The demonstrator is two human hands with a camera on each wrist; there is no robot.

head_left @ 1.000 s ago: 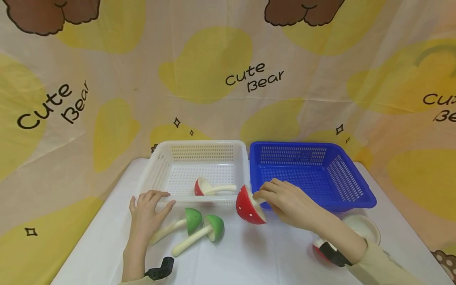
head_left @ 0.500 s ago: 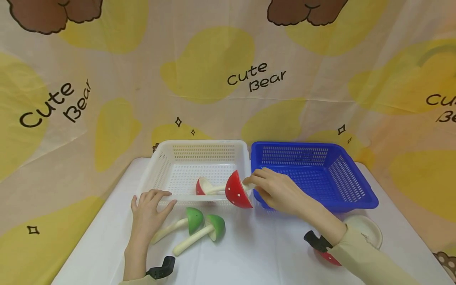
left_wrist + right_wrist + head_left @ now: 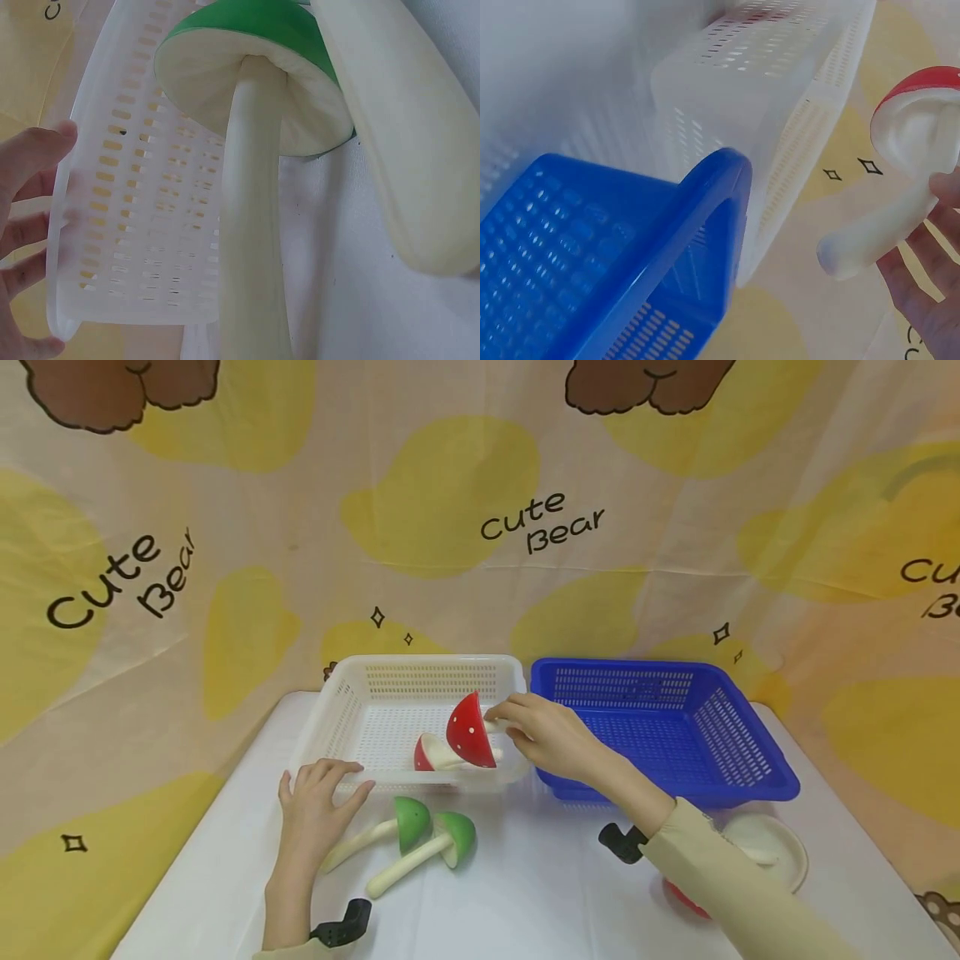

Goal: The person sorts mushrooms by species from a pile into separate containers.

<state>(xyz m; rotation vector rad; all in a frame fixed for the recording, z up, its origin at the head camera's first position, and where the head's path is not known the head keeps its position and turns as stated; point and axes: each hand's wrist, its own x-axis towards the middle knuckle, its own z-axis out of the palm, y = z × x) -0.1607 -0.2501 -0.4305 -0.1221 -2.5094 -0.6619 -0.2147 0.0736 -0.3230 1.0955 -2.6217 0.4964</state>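
Note:
My right hand (image 3: 551, 735) pinches the pale stem of a red-capped toy mushroom (image 3: 471, 732) with white dots, held tilted above the white basket (image 3: 356, 702). The right wrist view shows this mushroom's curved stem (image 3: 870, 236) between thumb and fingers. Another red-capped mushroom (image 3: 427, 752) lies inside the basket, partly covered by the held one. My left hand (image 3: 311, 810) holds the basket's near rim at its left corner, with fingers (image 3: 26, 232) at the rim. Two green-capped mushrooms lie on the table just right of that hand, the nearer-to-me one (image 3: 423, 856) overlapping the other (image 3: 371, 839).
A blue basket (image 3: 750, 718) stands right of the white one. On the right of the table (image 3: 525, 893), more red-capped mushrooms lie, one upturned with its pale underside (image 3: 783, 843) showing, one red cap (image 3: 686, 900) mostly behind the right sleeve. A patterned cloth (image 3: 450, 493) hangs behind.
My right hand has carried the red-capped mushroom leftward and away from me, from in front of the baskets to above the white basket. My left hand stays at the rim.

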